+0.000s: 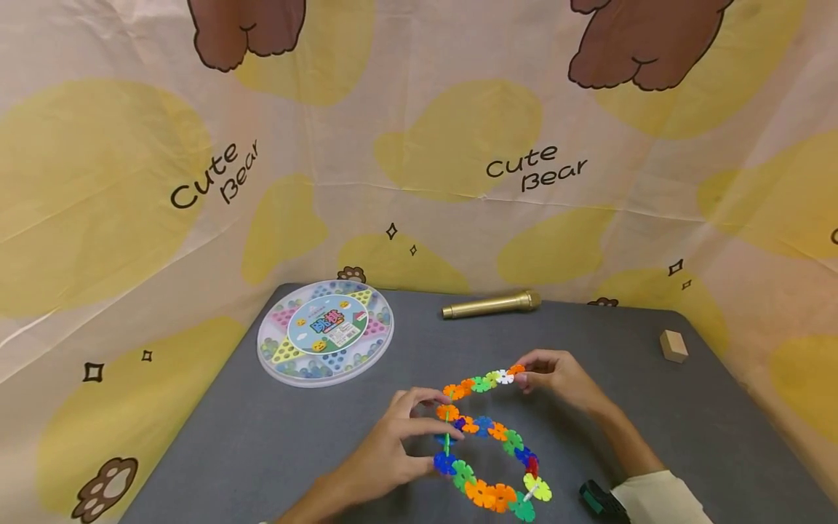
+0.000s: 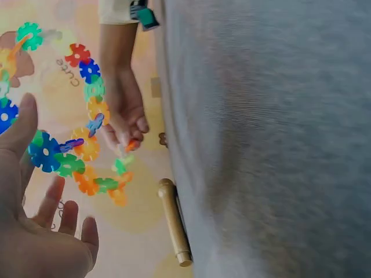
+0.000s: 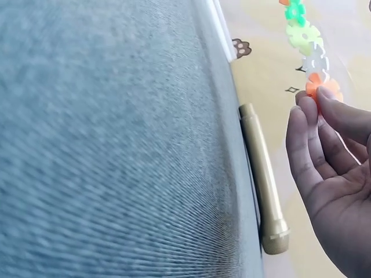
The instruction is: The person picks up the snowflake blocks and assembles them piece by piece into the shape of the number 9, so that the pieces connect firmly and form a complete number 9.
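A chain of colourful plastic snowflake discs [image 1: 482, 494], interlocked edge to edge, is held up above the table, with a closed loop and a free strand. My left hand [image 1: 401, 437] holds the loop's left side between thumb and fingers, beside a blue disc [image 2: 43, 152]. Its outer fingers stand apart in the left wrist view. With thumb and forefinger, my right hand [image 1: 561, 375] pinches the orange disc [image 3: 322, 88] at the strand's end. White, yellow-green and green discs follow from there toward the left hand. The left fingers partly hide the chain in the head view.
On the grey table [image 1: 216, 437], a round Chinese checkers box [image 1: 327, 331] lies at the back left. A gold microphone [image 1: 491, 304] lies at the back edge, and a small wooden block [image 1: 673, 346] at the right. Behind hangs a bear-print cloth [image 1: 445, 145].
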Tool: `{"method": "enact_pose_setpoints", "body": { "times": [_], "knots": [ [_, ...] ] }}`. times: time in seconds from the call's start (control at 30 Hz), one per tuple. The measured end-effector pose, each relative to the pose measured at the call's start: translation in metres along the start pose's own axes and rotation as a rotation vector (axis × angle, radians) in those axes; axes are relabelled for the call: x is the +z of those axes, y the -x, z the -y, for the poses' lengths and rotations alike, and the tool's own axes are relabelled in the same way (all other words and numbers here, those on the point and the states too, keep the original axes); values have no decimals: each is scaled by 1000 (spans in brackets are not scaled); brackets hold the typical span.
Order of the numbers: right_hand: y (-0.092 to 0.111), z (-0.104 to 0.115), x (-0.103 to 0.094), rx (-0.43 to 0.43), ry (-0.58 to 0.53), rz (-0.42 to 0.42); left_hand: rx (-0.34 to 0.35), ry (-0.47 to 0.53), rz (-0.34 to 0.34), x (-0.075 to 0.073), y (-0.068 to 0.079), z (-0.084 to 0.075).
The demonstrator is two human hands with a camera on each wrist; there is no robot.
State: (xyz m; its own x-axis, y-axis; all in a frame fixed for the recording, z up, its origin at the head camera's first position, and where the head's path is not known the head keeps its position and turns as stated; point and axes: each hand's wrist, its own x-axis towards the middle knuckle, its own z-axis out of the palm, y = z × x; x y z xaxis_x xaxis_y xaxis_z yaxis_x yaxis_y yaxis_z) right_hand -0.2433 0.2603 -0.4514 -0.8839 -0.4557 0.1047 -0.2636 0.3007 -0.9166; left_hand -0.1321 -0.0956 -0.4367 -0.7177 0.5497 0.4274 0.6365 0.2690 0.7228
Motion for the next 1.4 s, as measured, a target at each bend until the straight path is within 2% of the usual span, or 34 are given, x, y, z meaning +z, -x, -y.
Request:
{"method": "enact_pose_setpoints", "body": {
  "times": [0.1, 0.2, 0.43, 0.6, 0.67, 0.73, 0.83, 1.0, 1.17, 1.4],
  "knots": [
    [1, 0, 3, 17, -23, 33, 0, 71, -31, -2, -7, -3],
    [2, 1, 7, 18, -27, 63, -25, 185, -56, -4, -14, -6],
    [3, 1, 15, -14, 27, 107, -96, 495, -159, -7, -29, -13],
    [6, 8, 24, 74, 10, 130, -165, 617, -228, -9, -40, -15],
    [8, 11, 27, 119, 19, 141, -194, 641, -253, -10, -44, -14],
    [9, 12, 28, 128, 22, 161, -219, 661, -280, -11, -48, -13],
    [12, 12, 29, 122, 19, 179, -247, 663, -330, -12, -53, -10],
    [16, 11, 31, 115, 25, 201, -339, 725, -377, -17, -61, -6],
    [20, 14, 33, 130, 28, 218, -404, 800, -366, -21, -65, -1],
    [25, 18, 37, 174, 6, 272, -422, 859, -332, -23, -67, 7]
  ]
}}
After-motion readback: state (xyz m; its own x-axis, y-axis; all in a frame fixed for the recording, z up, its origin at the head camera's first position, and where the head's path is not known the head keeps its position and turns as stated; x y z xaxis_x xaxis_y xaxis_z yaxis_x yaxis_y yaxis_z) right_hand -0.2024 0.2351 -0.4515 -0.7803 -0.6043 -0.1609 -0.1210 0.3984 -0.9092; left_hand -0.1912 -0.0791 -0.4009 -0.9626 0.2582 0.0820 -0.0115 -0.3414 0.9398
